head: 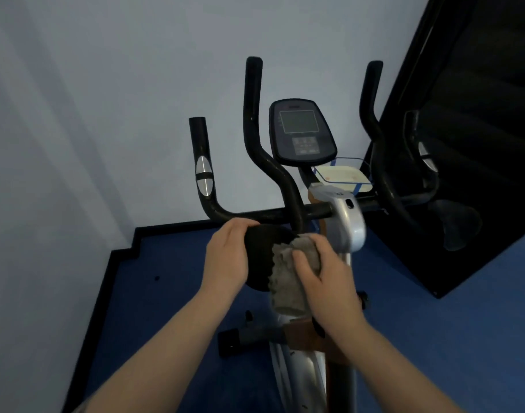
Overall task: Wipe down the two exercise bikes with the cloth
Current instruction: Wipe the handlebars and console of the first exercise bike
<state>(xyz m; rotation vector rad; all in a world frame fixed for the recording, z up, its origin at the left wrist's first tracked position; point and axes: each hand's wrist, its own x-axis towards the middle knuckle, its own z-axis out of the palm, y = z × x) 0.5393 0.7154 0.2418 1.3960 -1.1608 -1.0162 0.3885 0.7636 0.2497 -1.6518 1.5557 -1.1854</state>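
Observation:
An exercise bike [347, 222] with a silver body, black handlebars [255, 129] and a dark console [301, 132] stands in front of me. Its black saddle [259, 251] is just below the handlebar crossbar. My left hand [228, 257] grips the saddle's left edge. My right hand [323, 275] presses a crumpled grey cloth [288, 278] against the saddle's right side. A second bike is not in view.
A pale wall fills the left and back. Blue floor [165, 293] with a black skirting edge lies below. A large dark panel [476, 114] leans at the right, close to the right handlebar. A clear tray [343, 174] holding a pale object sits behind the console.

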